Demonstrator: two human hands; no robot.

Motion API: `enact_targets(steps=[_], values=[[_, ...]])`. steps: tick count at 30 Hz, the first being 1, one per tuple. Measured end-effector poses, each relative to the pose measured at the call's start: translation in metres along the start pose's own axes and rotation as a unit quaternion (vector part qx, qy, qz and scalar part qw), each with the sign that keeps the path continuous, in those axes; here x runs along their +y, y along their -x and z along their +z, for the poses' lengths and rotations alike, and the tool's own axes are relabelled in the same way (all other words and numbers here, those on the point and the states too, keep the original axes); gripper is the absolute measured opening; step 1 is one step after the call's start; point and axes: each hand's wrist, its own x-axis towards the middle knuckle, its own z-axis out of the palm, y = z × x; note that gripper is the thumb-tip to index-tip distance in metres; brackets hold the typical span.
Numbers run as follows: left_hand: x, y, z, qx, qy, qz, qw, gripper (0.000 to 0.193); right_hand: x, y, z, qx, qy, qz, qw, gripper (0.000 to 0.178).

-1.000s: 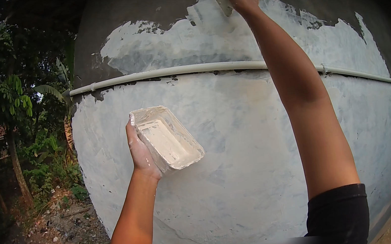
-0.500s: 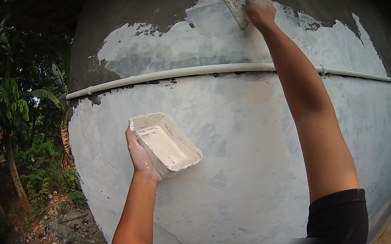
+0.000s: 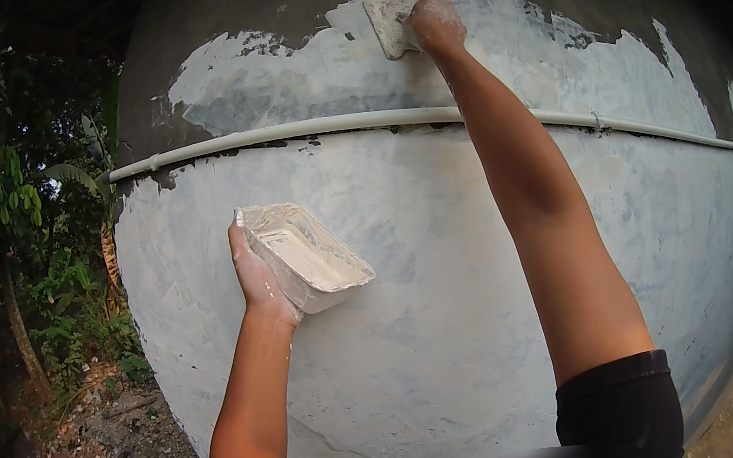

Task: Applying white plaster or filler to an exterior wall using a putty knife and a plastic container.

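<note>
My left hand (image 3: 259, 277) grips a rectangular plastic tub (image 3: 325, 298) from its left side, holding it tilted in front of the wall. Whitish wall putty (image 3: 304, 252) lies inside the tub and crusts its rim. High up, my right hand (image 3: 436, 24) is closed round a putty knife (image 3: 394, 21) whose broad blade is smeared with putty. The blade is at the wall (image 3: 439, 209), by the upper edge of the white coat; whether it touches is hard to tell. White smears cover both hands.
A white pipe (image 3: 278, 134) runs across the wall between my hands, held by clips. Above the ragged white coat the wall is bare dark grey (image 3: 214, 7). Trees (image 3: 18, 315) and stony, littered ground (image 3: 125, 441) lie to the left.
My right hand has moved the putty knife left along the upper wall, and the blade has turned. The tub in my left hand has tipped slightly. The view has shifted a little.
</note>
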Motion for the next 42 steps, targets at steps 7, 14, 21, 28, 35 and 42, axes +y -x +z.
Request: enact_targets(steps=[7, 14, 21, 28, 35, 42], values=[[-0.007, -0.007, 0.0, -0.001, 0.003, 0.009, 1.0, 0.064, -0.019, -0.019, -0.025, 0.055, 0.058, -0.045, 0.996, 0.027], [-0.002, -0.002, 0.0, 0.001, -0.003, -0.001, 1.0, 0.065, -0.011, 0.01, -0.003, -0.073, 0.031, 0.017, 0.997, 0.032], [-0.008, -0.002, 0.005, 0.003, -0.009, -0.014, 1.0, 0.067, -0.005, -0.003, 0.006, -0.027, 0.066, -0.068, 0.995, 0.033], [-0.003, 0.003, -0.001, 0.02, -0.026, -0.021, 0.999, 0.069, -0.012, 0.003, -0.013, -0.024, 0.069, -0.109, 0.991, 0.025], [-0.005, 0.003, -0.001, 0.026, -0.047, -0.033, 0.998, 0.07, 0.002, 0.01, -0.014, -0.056, 0.031, -0.038, 0.997, 0.026], [-0.004, 0.006, 0.011, 0.014, -0.033, -0.041, 0.999, 0.07, -0.01, 0.019, 0.012, -0.039, 0.043, -0.082, 0.995, 0.022]])
